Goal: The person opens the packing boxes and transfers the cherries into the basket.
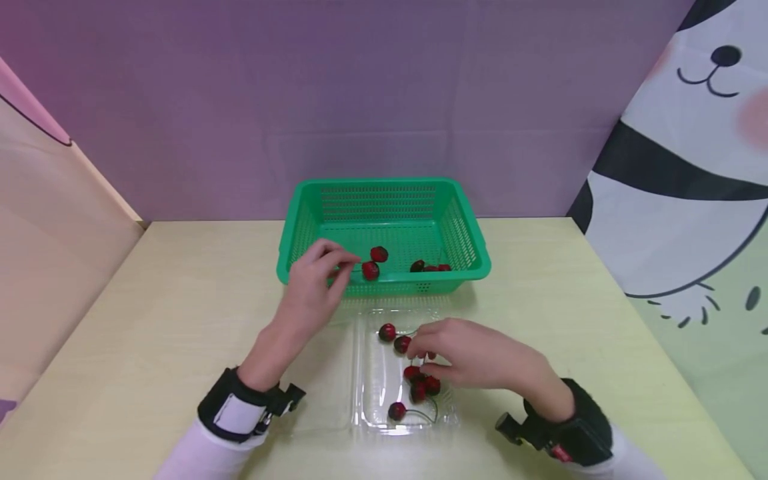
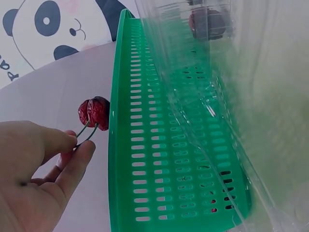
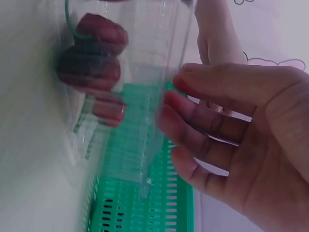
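Observation:
Between thumb and fingertips, my left hand (image 1: 315, 283) pinches the green stems (image 2: 89, 133) of a pair of dark red cherries (image 1: 370, 270). The pair hangs at the near side of a green plastic basket (image 1: 474, 267). More cherries (image 1: 418, 266) lie inside at the right. Over an open clear plastic clamshell box (image 1: 366, 400), my right hand (image 1: 474, 353) reaches in from the right with fingers loosely bent. No cherry shows between its fingers in the right wrist view. Several stemmed cherries (image 1: 397, 411) sit in the box below and around it, some partly hidden by the fingertips.
The box's flat transparent lid (image 1: 324, 380) lies open on the left side. Both box and basket stand on a pale wooden table (image 1: 180, 300), the basket behind the box. A purple backdrop (image 1: 372, 87) rises behind, with a panda print (image 1: 690, 153) at right.

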Demonstrator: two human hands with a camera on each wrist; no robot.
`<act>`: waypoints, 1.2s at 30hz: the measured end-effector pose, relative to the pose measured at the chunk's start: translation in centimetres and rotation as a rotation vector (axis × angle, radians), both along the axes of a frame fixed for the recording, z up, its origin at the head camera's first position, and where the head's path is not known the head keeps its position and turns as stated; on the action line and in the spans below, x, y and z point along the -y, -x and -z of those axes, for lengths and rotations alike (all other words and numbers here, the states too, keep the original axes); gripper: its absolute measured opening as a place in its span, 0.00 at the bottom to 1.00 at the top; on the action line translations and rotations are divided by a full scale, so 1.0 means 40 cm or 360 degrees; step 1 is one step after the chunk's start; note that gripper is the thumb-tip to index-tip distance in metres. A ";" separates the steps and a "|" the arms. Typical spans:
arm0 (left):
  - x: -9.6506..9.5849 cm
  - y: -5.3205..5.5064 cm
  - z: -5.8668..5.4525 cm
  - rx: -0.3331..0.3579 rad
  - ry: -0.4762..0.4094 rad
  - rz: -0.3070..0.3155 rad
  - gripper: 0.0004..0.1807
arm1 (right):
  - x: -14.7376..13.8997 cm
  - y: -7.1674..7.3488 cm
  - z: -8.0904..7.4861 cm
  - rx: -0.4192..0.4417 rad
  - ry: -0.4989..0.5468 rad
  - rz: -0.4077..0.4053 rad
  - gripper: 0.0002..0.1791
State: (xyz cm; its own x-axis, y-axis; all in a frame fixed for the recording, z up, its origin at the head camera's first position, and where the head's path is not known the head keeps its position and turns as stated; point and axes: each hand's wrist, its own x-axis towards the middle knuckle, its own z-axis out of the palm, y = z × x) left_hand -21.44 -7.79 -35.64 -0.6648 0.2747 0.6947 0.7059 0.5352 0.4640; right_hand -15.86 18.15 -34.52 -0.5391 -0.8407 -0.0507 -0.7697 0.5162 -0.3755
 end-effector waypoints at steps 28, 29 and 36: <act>0.047 0.041 0.029 0.0193 0.0000 -0.0341 0.06 | 0.042 -0.031 0.038 -0.0071 -0.0304 -0.0183 0.07; 0.048 0.041 0.029 0.0199 0.0000 -0.0347 0.05 | 0.042 -0.031 0.038 -0.0067 -0.0308 -0.0178 0.07; 0.049 0.043 0.030 0.0241 0.0013 -0.0390 0.05 | 0.045 -0.031 0.043 -0.0041 -0.0325 -0.0151 0.07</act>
